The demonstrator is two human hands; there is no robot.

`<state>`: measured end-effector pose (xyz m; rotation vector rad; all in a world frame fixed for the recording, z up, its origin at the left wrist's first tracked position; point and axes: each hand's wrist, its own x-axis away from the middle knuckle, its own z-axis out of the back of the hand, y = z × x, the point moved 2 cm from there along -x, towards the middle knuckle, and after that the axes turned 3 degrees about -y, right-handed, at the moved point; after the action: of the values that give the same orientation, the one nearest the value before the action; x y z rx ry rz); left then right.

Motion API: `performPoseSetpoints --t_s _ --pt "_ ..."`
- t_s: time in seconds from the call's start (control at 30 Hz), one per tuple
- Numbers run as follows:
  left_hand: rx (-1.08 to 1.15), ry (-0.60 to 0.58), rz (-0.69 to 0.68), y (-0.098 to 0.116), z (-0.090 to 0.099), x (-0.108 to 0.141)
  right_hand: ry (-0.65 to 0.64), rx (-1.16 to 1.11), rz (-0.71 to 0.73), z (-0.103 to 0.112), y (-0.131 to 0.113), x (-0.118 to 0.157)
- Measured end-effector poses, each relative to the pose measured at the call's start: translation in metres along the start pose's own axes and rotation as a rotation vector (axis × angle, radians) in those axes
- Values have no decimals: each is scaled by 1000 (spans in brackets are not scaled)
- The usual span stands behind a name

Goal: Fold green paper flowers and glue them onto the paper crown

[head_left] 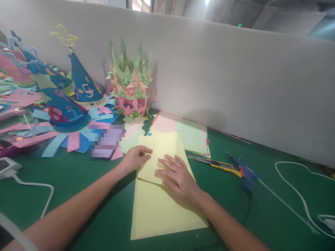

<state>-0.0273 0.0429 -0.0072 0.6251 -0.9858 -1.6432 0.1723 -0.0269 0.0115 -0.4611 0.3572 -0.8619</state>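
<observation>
A yellow sheet of paper [167, 216] lies on the green table in front of me, its upper part doubled over so that a loose edge crosses its middle. At the paper's left edge is my left hand [136, 158], with its fingers curled and its thumb close to the forefinger, pinching the sheet there. My right hand [179, 176] rests on the folded-over part, fingers spread and stretched out, holding nothing. Behind the yellow paper, a stack of pink and green sheets [192, 136] sticks out.
To the right lie a yellow utility knife [222, 165], a blue glue gun [244, 170] and a white cable [294, 188]. Blue cone hats [85, 82], a paper-flower crown [132, 87], paper strips and a phone [107, 142] occupy the left. A pale partition [235, 80] stands behind.
</observation>
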Motion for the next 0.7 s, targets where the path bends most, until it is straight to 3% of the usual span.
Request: performPoseSetpoints --t_s 0.07,0.2,0.47,0.7 --pt "-13 -21 -5 0 0 0 -95 19 8 -2 -4 -1" --pt "-9 -83 -14 -1 2 0 -155 37 -21 -6 -5 -2" --pt "47 -243 -32 -1 10 1 -158 53 -32 -6 -2 -2" --pt "52 -252 3 1 11 2 -159 59 -27 -7 -2 -1"
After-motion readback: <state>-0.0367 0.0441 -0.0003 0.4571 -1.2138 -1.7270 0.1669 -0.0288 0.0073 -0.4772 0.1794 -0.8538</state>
